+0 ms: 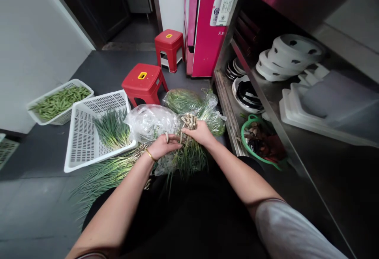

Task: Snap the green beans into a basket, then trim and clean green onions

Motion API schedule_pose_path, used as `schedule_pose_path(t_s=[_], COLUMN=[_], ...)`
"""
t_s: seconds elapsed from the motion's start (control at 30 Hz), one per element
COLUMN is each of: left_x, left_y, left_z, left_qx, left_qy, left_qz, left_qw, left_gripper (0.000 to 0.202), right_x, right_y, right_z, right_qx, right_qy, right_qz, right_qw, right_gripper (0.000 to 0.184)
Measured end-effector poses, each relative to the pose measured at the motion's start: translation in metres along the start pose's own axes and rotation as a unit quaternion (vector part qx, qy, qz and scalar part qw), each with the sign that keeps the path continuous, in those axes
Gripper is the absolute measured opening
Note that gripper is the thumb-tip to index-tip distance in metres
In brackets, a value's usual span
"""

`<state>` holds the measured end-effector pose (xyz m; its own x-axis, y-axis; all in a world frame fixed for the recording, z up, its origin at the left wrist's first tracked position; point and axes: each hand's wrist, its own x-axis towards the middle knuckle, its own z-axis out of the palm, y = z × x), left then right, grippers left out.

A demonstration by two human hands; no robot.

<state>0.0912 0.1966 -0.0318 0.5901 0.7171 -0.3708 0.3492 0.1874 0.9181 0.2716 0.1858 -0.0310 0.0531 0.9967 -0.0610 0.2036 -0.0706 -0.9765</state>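
Note:
My right hand (199, 133) is wrapped round a bunch of scallions (190, 121). Their pale root ends point up and the green leaves hang below the fist. Beside it, my left hand (166, 145) has its fingers pressed together near the bunch's stalks; what they pinch is too small to tell. A clear plastic bag (152, 121) lies just beyond my hands, and bagged greens (185, 100) lie behind. Loose scallions (109, 174) spread over the floor left of my lap. More scallions (112, 128) with clean pale stems lie in a white plastic basket (85, 132).
A second white basket (40, 119) holds green beans (60, 103). Two red stools (142, 79) stand ahead, near a pink fridge (209, 49). A steel shelf unit (266, 105) with dishes borders my right side, with a green basket (244, 132) low down in it.

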Motion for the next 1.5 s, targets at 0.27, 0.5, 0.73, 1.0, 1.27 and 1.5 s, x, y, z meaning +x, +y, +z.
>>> schedule_pose_path(t_s=[0.27,0.5,0.73,1.0,1.27,1.5], left_x=[0.004,-0.004,0.006,0.004,0.003,0.002], left_y=[0.0,0.002,0.006,0.003,0.007,0.006], left_z=[0.003,-0.027,0.012,-0.003,0.002,0.01], left_qx=[0.019,-0.166,-0.017,-0.152,-0.178,-0.008], left_qy=[0.041,0.163,0.144,0.128,0.176,0.154], left_qz=[0.012,0.05,0.053,-0.029,0.038,0.067], left_qw=[0.999,0.971,0.988,0.98,0.967,0.986], left_gripper=[0.034,0.032,0.03,0.037,0.042,0.04], right_x=[0.005,0.012,0.004,0.005,-0.005,-0.006], right_y=[-0.002,-0.004,-0.008,-0.009,0.01,0.011], right_z=[-0.023,-0.04,-0.014,-0.019,0.017,0.021], right_qx=[0.067,0.098,0.173,0.142,0.011,0.187], right_qy=[0.098,0.013,-0.041,-0.017,-0.105,-0.058], right_qz=[0.025,0.07,0.131,0.093,0.049,0.075], right_qw=[0.993,0.993,0.975,0.985,0.993,0.978], right_gripper=[0.022,0.027,0.029,0.031,0.03,0.034])
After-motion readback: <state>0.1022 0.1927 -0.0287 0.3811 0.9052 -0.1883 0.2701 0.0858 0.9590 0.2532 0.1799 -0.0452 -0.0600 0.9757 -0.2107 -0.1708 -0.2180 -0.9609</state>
